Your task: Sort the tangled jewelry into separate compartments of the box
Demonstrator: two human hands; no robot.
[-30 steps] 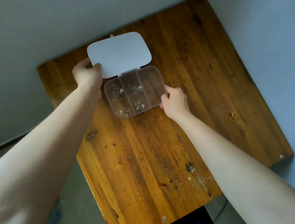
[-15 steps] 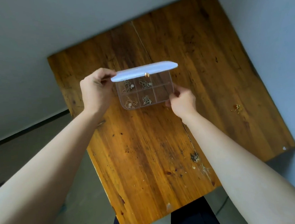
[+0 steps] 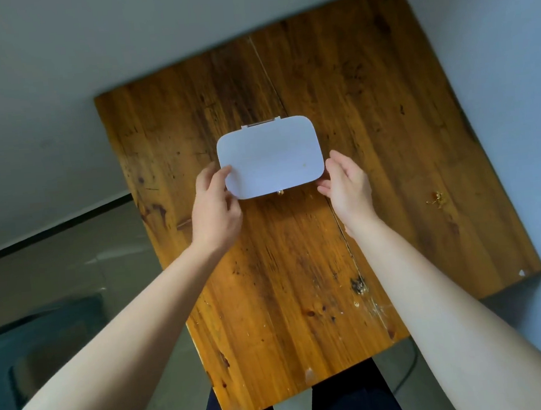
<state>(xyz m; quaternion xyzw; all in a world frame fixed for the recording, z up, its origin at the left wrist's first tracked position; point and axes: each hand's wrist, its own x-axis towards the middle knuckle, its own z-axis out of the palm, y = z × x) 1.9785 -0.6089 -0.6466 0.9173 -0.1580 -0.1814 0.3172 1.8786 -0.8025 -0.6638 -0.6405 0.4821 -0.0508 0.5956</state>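
The jewelry box (image 3: 270, 157) lies on the wooden table (image 3: 301, 267) with its white lid down, so the compartments and the jewelry inside are hidden. A small gold clasp (image 3: 280, 192) shows at its near edge and the hinge at its far edge. My left hand (image 3: 214, 209) holds the box's near left corner, thumb on the lid. My right hand (image 3: 346, 186) rests against the box's right end with fingers spread along its side.
A small tangle of gold jewelry (image 3: 437, 197) lies loose on the table to the right. The table stands in a corner between grey walls. My dark trousers (image 3: 300, 408) show below its near edge.
The lid, open a second ago and half lowered half a second ago, is now down flat on the box. My left hand moved from the lid's far edge to the near left corner.
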